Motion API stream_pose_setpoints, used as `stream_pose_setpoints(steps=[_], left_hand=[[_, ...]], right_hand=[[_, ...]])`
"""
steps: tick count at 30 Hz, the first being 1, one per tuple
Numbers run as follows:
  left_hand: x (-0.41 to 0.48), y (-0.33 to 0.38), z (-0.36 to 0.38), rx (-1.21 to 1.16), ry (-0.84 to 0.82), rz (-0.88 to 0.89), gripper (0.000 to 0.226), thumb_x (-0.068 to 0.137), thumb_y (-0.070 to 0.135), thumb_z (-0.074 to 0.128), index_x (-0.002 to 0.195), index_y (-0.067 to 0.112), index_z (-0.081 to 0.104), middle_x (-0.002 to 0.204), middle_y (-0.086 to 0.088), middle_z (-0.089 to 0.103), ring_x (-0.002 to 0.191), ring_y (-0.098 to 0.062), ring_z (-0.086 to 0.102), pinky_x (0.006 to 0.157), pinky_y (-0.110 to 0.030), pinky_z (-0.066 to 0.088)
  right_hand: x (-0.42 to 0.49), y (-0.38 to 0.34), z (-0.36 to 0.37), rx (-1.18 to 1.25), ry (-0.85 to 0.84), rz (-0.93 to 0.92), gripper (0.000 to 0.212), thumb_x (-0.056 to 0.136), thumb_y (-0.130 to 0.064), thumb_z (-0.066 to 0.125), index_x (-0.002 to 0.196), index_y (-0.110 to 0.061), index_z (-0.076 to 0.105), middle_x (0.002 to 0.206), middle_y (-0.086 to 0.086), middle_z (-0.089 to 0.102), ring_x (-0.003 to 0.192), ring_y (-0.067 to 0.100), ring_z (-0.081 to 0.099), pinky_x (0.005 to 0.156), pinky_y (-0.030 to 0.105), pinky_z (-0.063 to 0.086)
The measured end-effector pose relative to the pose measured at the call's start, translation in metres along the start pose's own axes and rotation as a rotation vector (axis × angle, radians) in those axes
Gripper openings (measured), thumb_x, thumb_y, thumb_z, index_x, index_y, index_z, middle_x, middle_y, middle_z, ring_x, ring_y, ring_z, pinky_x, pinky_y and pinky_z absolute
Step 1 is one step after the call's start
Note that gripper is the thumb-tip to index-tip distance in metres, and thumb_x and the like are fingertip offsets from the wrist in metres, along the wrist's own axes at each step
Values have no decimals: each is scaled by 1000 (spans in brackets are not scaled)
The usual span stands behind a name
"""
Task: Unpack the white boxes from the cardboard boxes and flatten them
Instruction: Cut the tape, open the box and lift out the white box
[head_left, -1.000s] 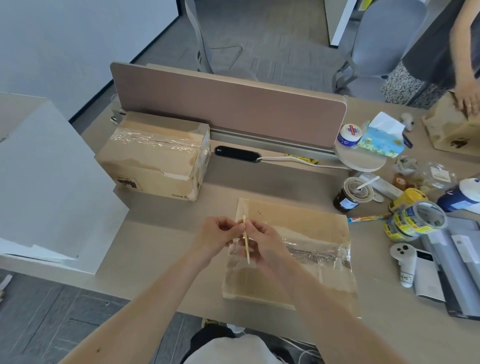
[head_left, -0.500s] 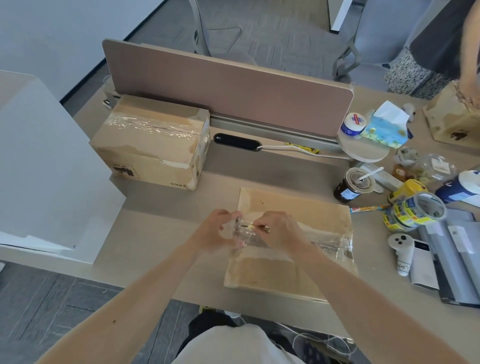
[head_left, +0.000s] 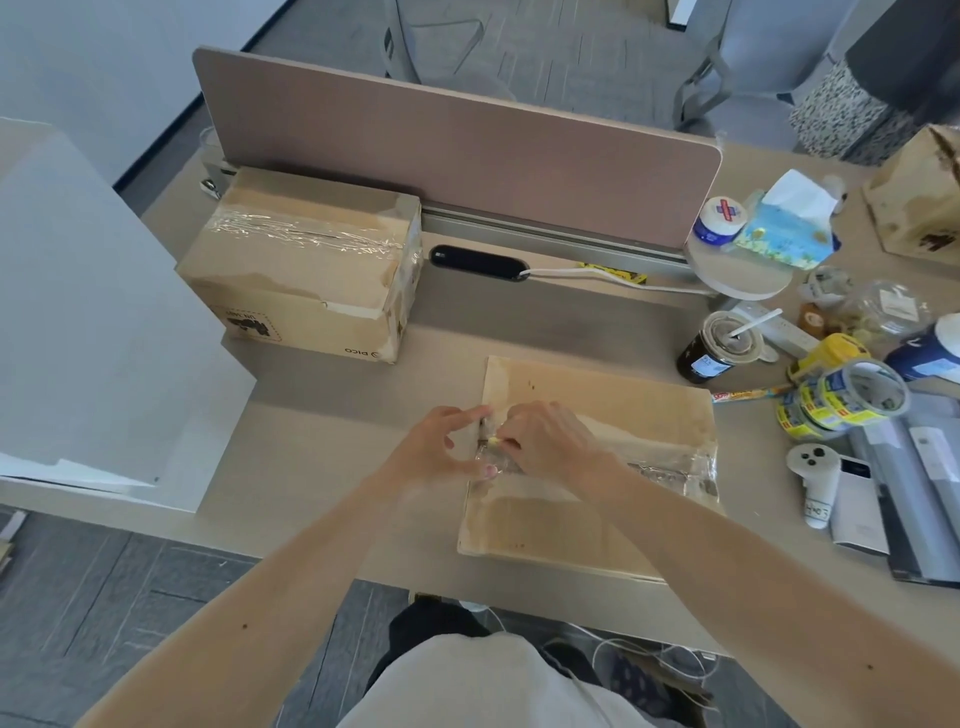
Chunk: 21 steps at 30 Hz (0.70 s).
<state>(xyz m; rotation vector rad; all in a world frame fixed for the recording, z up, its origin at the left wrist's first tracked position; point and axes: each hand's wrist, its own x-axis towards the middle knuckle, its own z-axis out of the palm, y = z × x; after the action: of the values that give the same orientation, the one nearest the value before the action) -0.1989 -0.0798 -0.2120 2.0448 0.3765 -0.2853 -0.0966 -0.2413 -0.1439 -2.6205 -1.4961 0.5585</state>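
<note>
Head view: flattened cardboard box (head_left: 597, 410) lies at desk's front edge, clear tape strip (head_left: 670, 470) across it. Both hands meet at its 9 o'clock edge. Right hand (head_left: 550, 441) pinches small yellowish tool (head_left: 492, 442) at tape end. Left hand (head_left: 441, 447): thumb and index on that edge; pinch of tape cannot be told. Sealed cardboard box (head_left: 306, 275) at 10 o'clock from hands.

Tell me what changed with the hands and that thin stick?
The left hand and right hand dropped to the taped seam of the flattened cardboard box; the thin stick, upright before, now lies low in the right hand's fingers. The sealed cardboard box stayed put.
</note>
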Motion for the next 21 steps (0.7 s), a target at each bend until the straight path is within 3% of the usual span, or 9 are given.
stream_pose_setpoints(steps=[3,6,10,13,15,21], left_hand=[[-1,1,-1,8,-5,-5,78,71,50,85,134,62,41,120,30,38,101,-9,54,80,-17,45],[-2,1,-1,-1,-11,-16,79,71,49,85,138,58,44,124,25,41,102,-10,54,80,-16,44],[-2,2,-2,-15,-13,-33,79,70,48,86,137,60,45,130,18,44,102,-10,54,80,-16,43],[-3,4,-3,-13,-23,-34,81,63,59,83,133,64,43,131,16,44,102,-10,54,82,-18,45],[-5,6,-3,-21,-21,-44,80,67,54,85,135,62,44,131,16,44,103,-12,55,81,-17,44],[-6,9,-3,16,-28,-76,77,72,48,85,134,65,43,130,19,43,104,-12,55,82,-18,44]], right_hand=[[-1,0,-2,-5,-9,-6,31,99,-23,50,89,-4,73,96,9,66,87,31,63,72,35,43],[-3,1,-2,-23,-18,-6,32,99,-24,50,88,-4,72,94,10,66,86,32,62,69,34,39],[-5,5,0,-22,-5,-13,29,97,-20,50,85,-4,71,84,6,62,83,32,63,70,37,46],[-7,10,3,-20,12,-7,31,98,-23,50,87,-5,72,87,7,66,83,32,63,70,37,46],[-7,13,5,-19,21,-2,30,97,-21,49,86,-5,72,87,7,66,83,33,63,70,37,46],[-8,19,7,-50,39,-17,28,97,-22,51,84,-6,70,90,8,67,84,32,62,67,31,33]])
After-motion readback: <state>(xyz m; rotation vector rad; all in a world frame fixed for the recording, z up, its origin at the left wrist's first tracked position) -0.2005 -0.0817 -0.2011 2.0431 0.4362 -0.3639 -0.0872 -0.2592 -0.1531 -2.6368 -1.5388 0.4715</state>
